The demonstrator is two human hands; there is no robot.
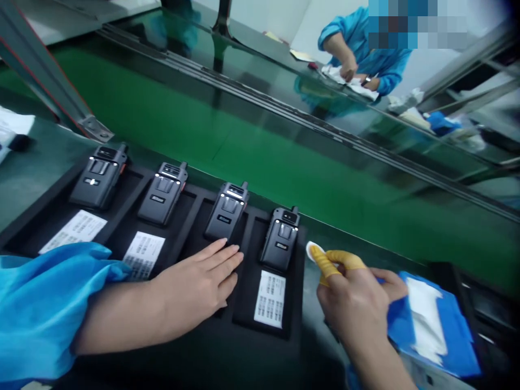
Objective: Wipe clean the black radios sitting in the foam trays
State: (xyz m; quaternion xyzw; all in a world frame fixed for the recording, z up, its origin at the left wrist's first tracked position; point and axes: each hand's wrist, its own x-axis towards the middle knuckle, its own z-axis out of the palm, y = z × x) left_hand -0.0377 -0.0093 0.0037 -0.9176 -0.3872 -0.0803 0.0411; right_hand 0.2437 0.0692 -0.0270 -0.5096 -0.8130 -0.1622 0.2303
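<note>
Several black two-way radios lie face down in the compartments of a black foam tray (184,227), with white barcode labels below most of them. My left hand (203,279) rests flat with its fingers stretched out, over the lower end of the third radio (225,212) from the left; whatever lies under the palm is hidden. To its right is the rightmost radio (281,238), above its label sheet (270,299). Yellow finger cots cover fingertips of my right hand (355,292), which pinches a small round white pad (313,250) just right of the tray.
On the right stands a blue box (459,325) with white tissue, beside a dark tray (487,303). A green conveyor belt (260,146) runs behind the tray. Across it a co-worker in blue sleeves (341,32) handles white material. A metal post (52,76) stands at the left.
</note>
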